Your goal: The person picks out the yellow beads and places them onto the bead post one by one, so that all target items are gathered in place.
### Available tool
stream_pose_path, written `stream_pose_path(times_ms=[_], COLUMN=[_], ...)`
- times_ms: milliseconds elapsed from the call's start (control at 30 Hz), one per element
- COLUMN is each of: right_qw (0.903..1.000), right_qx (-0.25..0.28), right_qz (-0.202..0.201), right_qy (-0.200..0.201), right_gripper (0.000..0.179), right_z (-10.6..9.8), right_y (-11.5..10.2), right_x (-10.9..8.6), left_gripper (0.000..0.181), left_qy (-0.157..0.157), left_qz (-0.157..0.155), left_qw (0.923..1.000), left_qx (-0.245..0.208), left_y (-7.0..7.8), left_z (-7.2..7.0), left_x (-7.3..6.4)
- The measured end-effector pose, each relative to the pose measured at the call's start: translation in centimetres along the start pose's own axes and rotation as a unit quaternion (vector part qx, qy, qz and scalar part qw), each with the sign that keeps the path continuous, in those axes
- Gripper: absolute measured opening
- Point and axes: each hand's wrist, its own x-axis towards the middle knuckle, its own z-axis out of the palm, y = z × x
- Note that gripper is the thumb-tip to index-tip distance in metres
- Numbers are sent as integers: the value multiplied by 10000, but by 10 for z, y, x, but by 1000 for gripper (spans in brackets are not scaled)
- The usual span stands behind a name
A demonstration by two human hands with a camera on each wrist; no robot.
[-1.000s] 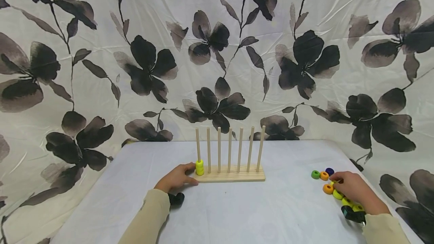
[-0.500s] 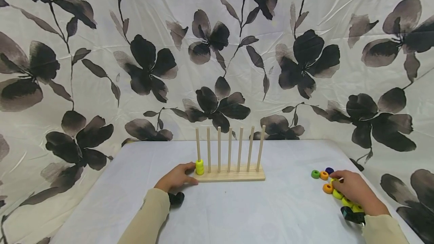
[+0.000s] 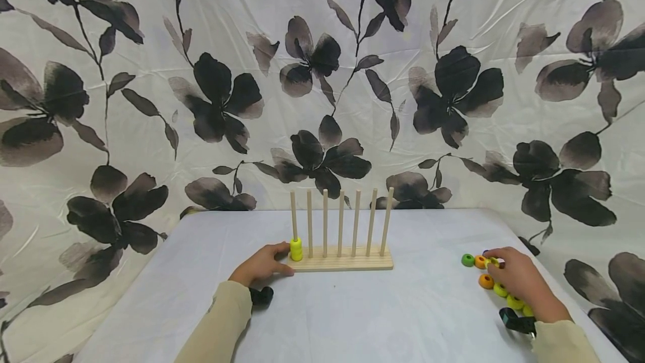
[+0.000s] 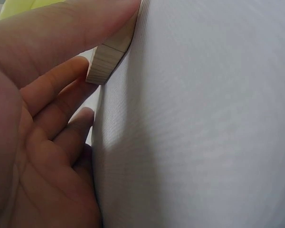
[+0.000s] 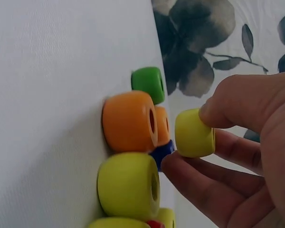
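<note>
My left hand [image 3: 261,265] holds the left end of a wooden peg stand [image 3: 342,265], thumb at its front edge and fingers at its end. The left wrist view shows the thumb across the base corner [image 4: 107,59]. A short stack of yellow beads [image 3: 296,250] sits on the leftmost peg; the other pegs are bare. At the right, my right hand [image 3: 521,279] pinches a yellow bead [image 5: 194,134] between thumb and fingers, raised off the table. Below it lie a green bead [image 5: 148,84], orange beads [image 5: 128,121], a dark blue bead [image 5: 162,154] and more yellow beads [image 5: 128,184].
A white cloth covers the table [image 3: 373,312]. Behind it hangs a floral curtain [image 3: 393,94]. A bit of a red bead [image 5: 155,223] shows among the yellow ones. Several loose beads lie near the right table edge, partly hidden by my right hand.
My right hand has lifted a yellow bead from the loose beads and shifted slightly up and left in the head view. The left hand and the stand stay in place.
</note>
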Motion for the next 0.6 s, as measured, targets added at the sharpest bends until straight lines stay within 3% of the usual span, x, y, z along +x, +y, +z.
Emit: stream_pose_path(times_ms=[300, 600], right_qw=[9992, 9989], right_qx=[10, 270], right_qz=[-346, -379], right_qy=[203, 41], right_gripper=[34, 36], right_z=[10, 18], right_y=[-15, -31], right_x=[0, 2], left_gripper=[80, 79], left_qy=[-3, -2], left_qz=[50, 160], left_qw=[10000, 9999], left_qx=[38, 5], left_y=[1, -1], left_z=[0, 0], left_x=[1, 1])
